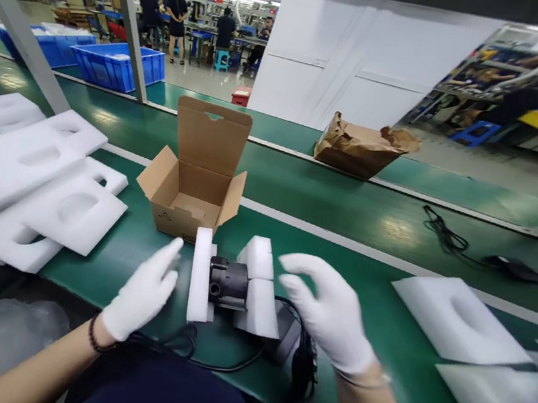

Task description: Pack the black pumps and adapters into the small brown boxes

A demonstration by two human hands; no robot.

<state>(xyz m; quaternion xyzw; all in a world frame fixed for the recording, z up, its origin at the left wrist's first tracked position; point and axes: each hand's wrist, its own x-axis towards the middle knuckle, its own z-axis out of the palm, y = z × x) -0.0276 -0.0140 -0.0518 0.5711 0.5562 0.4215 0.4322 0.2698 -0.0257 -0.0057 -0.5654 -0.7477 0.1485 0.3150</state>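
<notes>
Motor unit (231,281), black and cylindrical with a round port, is lying on the green worktop (369,277) directly in front of the person, between two white foam pieces. The left foam piece (201,275) is standing upright against one end; the right foam piece (256,287) is fitting around the other. The left hand (144,291), gloved in white, is hovering just beside the left foam piece with fingers extended, grasping nothing. The right hand (329,305), also gloved, is curving its fingers near the right foam piece, thumb apart, likewise free of any load. A black cable (228,369) is running along the near edge, and a cable bundle (304,362) is lying below the right hand. Behind the motor unit, a cardboard carton (178,220) is standing with its lid and side flaps raised. Cut foam sheets (78,210) are overlapping at left; further foam sheets (434,310) are lying at right. Beyond, a crumpled brown paper bag (358,149) and blue bins (116,71) are resting on the far side.
</notes>
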